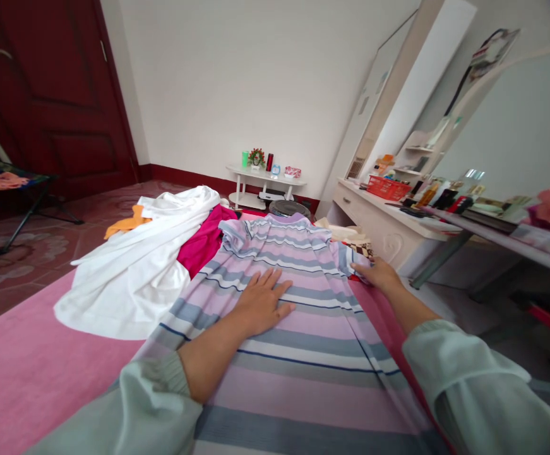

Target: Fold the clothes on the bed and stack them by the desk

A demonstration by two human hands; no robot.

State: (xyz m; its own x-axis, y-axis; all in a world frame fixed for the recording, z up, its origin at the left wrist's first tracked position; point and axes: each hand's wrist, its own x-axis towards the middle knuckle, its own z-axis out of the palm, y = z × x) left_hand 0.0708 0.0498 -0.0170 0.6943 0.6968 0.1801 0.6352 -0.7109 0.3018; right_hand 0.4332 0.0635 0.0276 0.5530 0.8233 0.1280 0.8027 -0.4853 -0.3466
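A striped short-sleeved shirt [303,347] in lilac, grey and white with thin navy lines lies spread over a pink-covered surface [23,373], its collar at the far end. My left hand [263,302] rests flat on the chest of the shirt, fingers spread. On the right, my right hand [377,273] pinches the cuff of the shirt's right-side sleeve, with thumb and fingers closed on the fabric. The left-side sleeve lies bunched near the collar.
White clothing [137,278] is heaped left of the shirt, with magenta cloth [203,243] and orange cloth [127,222] beside it. A dressing table [374,215] with a red basket [388,188] stands at right. Against the wall is a low white stand [268,174]. A folding chair [23,189] is at left.
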